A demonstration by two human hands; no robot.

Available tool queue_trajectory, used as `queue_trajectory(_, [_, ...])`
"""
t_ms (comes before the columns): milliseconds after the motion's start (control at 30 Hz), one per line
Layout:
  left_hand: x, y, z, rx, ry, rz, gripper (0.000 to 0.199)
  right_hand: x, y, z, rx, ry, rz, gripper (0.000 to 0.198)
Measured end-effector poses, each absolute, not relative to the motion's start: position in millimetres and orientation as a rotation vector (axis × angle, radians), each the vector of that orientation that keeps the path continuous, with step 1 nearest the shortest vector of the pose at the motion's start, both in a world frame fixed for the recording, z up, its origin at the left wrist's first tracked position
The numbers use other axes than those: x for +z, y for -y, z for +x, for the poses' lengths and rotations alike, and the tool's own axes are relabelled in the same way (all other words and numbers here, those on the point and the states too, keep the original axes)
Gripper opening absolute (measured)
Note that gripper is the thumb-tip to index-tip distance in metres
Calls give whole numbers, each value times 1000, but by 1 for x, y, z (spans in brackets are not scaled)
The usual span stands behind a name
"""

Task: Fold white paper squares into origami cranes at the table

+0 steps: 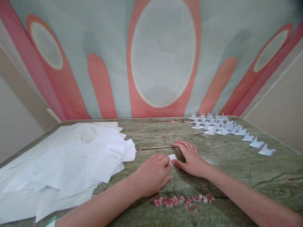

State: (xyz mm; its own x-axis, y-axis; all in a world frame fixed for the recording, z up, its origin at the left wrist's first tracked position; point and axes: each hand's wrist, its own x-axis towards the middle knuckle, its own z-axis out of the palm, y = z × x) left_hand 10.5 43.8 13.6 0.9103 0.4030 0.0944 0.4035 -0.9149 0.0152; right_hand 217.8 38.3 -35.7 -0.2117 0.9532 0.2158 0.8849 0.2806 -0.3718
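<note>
A small folded piece of white paper (pixel 172 157) lies on the table between my hands. My left hand (pixel 153 173) is closed over its left part, fingers curled down and partly covering it. At its right edge rests the thumb of my right hand (pixel 189 159). That hand's other fingers stretch out over the tabletop, away from the thumb. How the paper is folded under my left fingers is hidden.
A wide, messy heap of white paper sheets (pixel 66 160) covers the left side. Several folded white paper cranes (pixel 223 129) stand in rows at the back right. The wood-patterned tabletop (pixel 236 170) bears printed pink flowers and meets a patterned backdrop (pixel 163 112).
</note>
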Motion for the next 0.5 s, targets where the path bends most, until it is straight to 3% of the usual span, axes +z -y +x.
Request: queue_trajectory(500, [12, -46, 9, -180, 647, -3113, 26, -42, -45, 223, 270, 2093, -1702, 52])
